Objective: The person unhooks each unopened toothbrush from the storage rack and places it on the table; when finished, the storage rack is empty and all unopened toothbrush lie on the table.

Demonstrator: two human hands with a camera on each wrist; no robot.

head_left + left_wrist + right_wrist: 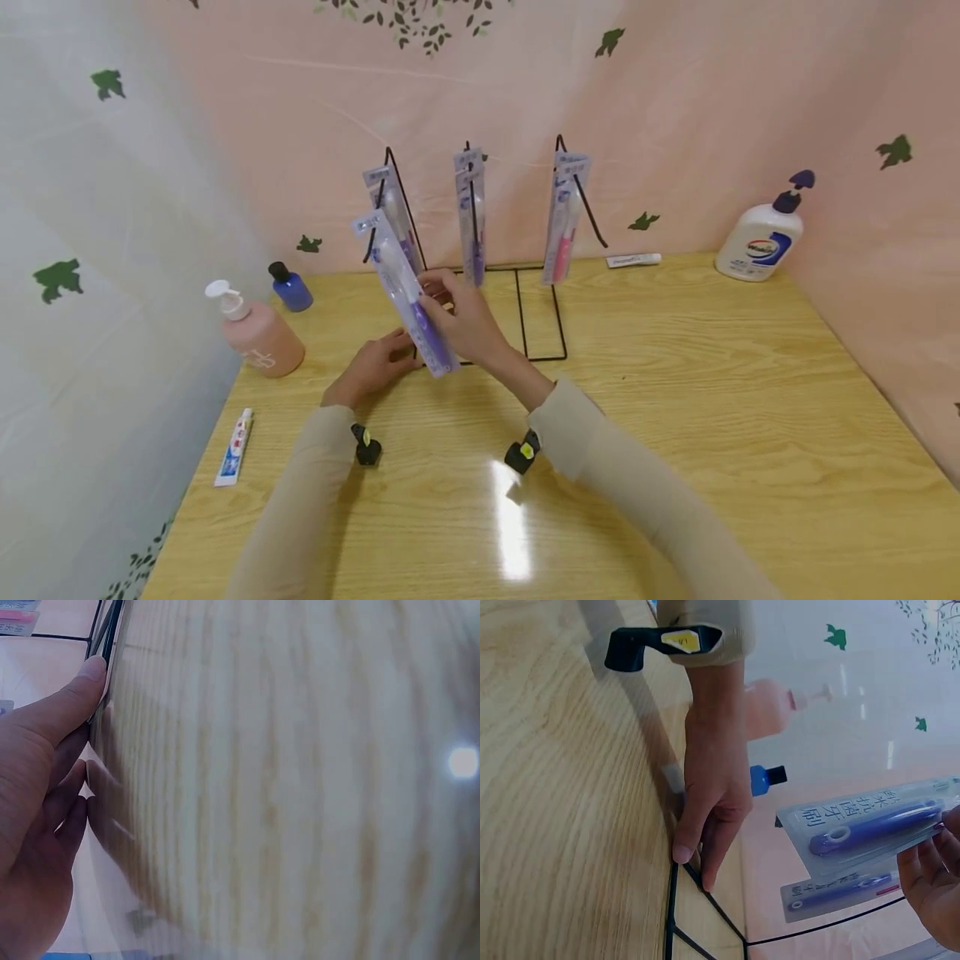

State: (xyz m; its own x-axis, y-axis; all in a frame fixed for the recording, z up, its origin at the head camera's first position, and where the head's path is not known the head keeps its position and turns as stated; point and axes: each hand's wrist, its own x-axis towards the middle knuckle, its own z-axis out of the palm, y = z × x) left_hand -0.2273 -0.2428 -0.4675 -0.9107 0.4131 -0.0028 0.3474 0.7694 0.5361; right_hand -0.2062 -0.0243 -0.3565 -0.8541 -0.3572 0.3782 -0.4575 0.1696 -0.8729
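Observation:
A black wire rack (pixel 521 313) stands on the table, with blister-packed toothbrushes hanging from its three hooks. My left hand (pixel 373 365) pinches the front left corner of the rack's base, thumb and fingers about the wire (pixel 719 913). With my right hand (pixel 468 323) I hold the edge of the front purple toothbrush pack (pixel 405 287) on the left hook; its lower end tilts toward me, its top at the hook's tip. Behind it hangs another purple pack (pixel 400 218). Purple packs (pixel 470 225) fill the middle hook, and a pink toothbrush pack (pixel 562 242) hangs on the right.
Left of the rack stand a pink pump bottle (pixel 266 340) and a blue bottle (pixel 294 292), with a toothpaste tube (pixel 236 446) nearer me. At the back right are a white tube (pixel 633 260) and a white pump bottle (pixel 757 242). Printed cloth walls enclose the table.

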